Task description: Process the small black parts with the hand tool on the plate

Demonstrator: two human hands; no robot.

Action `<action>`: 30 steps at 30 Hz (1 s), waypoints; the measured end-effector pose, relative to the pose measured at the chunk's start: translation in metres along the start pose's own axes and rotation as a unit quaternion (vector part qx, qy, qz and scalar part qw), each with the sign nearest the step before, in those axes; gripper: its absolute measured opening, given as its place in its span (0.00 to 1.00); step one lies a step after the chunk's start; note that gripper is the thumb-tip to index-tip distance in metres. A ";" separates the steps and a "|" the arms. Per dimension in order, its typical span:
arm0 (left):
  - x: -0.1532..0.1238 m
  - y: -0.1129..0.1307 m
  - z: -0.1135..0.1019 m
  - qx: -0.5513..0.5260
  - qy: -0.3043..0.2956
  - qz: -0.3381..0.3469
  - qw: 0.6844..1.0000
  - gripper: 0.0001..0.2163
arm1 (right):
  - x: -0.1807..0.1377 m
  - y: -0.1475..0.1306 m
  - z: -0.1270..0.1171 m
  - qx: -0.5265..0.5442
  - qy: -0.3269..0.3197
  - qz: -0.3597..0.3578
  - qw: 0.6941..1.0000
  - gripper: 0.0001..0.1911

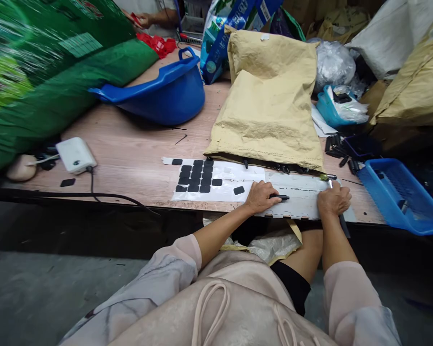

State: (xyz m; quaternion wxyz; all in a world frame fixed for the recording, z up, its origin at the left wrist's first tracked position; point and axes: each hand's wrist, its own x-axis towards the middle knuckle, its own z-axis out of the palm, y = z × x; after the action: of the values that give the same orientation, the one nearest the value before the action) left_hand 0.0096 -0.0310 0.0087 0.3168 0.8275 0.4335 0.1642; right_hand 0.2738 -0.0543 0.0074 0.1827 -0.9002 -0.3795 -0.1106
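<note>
Near the table's front edge, my left hand (262,197) is closed, pinching a small black stick-like part (283,197) low over a whitish flat board (299,187). To its right, my right hand (334,198) is wrapped round a small hammer (344,226). The hammer's dark handle sticks out below the fist, and its short head with a yellowish end shows above. Left of my left hand lies a white sheet (227,192) bearing rows of black rounded pads (195,175). One loose-looking black pad (239,190) sits close to my left wrist.
A big tan paper bag (267,105) lies behind the board, with black parts at its mouth. Right of my hands is a blue plastic basket (404,192). A blue basin (166,91), a white adapter box (75,154) and green sacks (57,86) stand left. Another person's hand (142,20) is at the back.
</note>
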 end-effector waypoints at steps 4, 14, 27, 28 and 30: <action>-0.007 0.006 -0.002 0.003 0.010 0.019 1.000 0.10 | 0.000 0.000 0.003 0.003 0.008 -0.007 1.000 0.22; -0.117 -0.003 0.042 -0.045 -0.179 0.106 0.977 0.08 | 0.000 0.000 0.006 0.002 0.013 -0.013 1.000 0.21; -0.087 0.007 -0.017 -0.093 -0.057 -0.095 0.989 0.12 | -0.003 -0.004 0.001 -0.010 -0.003 -0.006 1.000 0.22; -0.073 0.005 -0.030 -0.083 0.012 -0.122 0.989 0.14 | -0.003 -0.003 0.002 -0.011 -0.001 -0.008 1.000 0.22; -0.040 -0.006 -0.056 -0.030 0.118 -0.202 0.972 0.15 | -0.003 -0.003 0.003 -0.016 0.000 -0.009 1.000 0.22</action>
State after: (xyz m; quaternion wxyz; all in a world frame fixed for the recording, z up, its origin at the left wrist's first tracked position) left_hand -0.0471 -0.0401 0.0464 0.3145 0.6875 0.6211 0.2063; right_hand 0.2703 -0.0532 0.0047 0.1677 -0.8993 -0.3862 -0.1184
